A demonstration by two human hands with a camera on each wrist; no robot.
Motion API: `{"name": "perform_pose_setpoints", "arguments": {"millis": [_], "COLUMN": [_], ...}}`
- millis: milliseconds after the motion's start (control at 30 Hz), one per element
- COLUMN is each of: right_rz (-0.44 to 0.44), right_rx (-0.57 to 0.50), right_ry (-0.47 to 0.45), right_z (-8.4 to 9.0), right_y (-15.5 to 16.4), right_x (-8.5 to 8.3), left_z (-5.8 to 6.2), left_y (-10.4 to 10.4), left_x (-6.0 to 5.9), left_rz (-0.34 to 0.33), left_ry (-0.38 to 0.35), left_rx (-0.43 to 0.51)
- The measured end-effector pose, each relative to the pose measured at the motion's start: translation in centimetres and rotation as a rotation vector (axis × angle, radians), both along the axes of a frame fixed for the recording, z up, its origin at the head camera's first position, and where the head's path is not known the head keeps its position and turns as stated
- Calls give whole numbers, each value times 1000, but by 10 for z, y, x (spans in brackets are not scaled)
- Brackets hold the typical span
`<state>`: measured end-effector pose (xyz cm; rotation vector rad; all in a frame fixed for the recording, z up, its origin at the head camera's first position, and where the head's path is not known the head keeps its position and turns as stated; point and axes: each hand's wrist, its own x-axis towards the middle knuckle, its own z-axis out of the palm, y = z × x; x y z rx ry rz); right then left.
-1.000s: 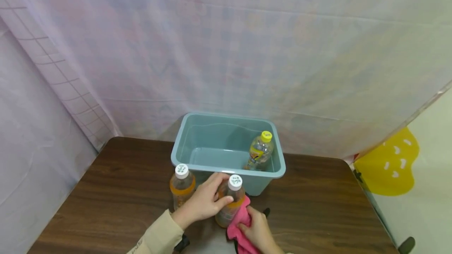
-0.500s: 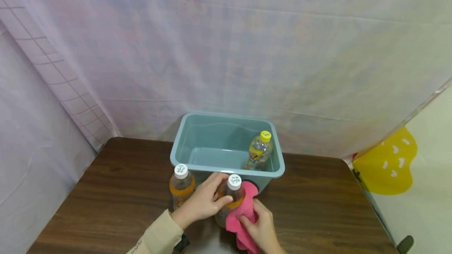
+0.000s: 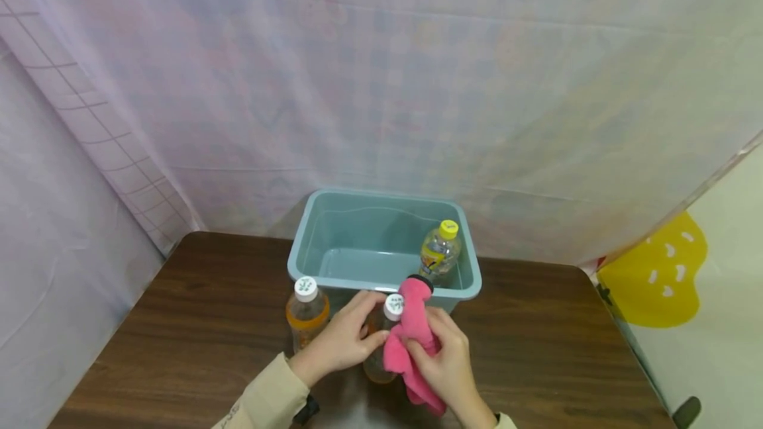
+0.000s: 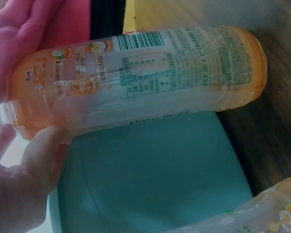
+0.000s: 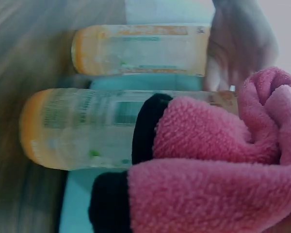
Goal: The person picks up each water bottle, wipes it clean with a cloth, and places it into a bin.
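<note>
Bottle (image 4: pixel 140 80) stands upright, left hand (image 3: pixel 341 346) gripping its shoulder from nine o'clock, right hand (image 3: pixel 448 357) pinching pink cloth (image 3: pixel 416 318) at its three o'clock side (head view).

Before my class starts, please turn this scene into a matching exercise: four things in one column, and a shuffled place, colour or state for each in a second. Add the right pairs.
Column one
1. Yellow-capped bottle
2. Pink fleecy cloth
3. Plastic bin
4. Left hand

Column two
A. Blue-green, with an open top
B. Thumb and fingers around the upper part of a white-capped bottle
C. Inside the bin, toward its right end
D. Held in the right hand

Right pairs: 1-C, 2-D, 3-A, 4-B
</note>
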<state>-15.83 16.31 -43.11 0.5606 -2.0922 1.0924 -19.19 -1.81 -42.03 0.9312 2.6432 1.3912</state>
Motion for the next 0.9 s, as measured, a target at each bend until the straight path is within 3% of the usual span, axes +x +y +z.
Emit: {"name": "perform_pose_setpoints", "arguments": {"millis": [367, 567, 733, 900], "right_rz": [-19, -1, -25, -28], "right_rx": [18, -32, -14, 42], "right_ry": [-74, -135, -200, -347], "right_z": [-10, -37, -61, -73], "right_y": [2, 7, 8, 9], "right_x": [4, 9, 10, 9], "left_z": [-1, -1, -3, -4], "left_y": [-1, 0, 1, 2], "left_x": [0, 0, 0, 0], "left_rz": [9, 17, 24, 19], "left_ry": [1, 29, 56, 54], "left_rx": [11, 23, 18, 21]}}
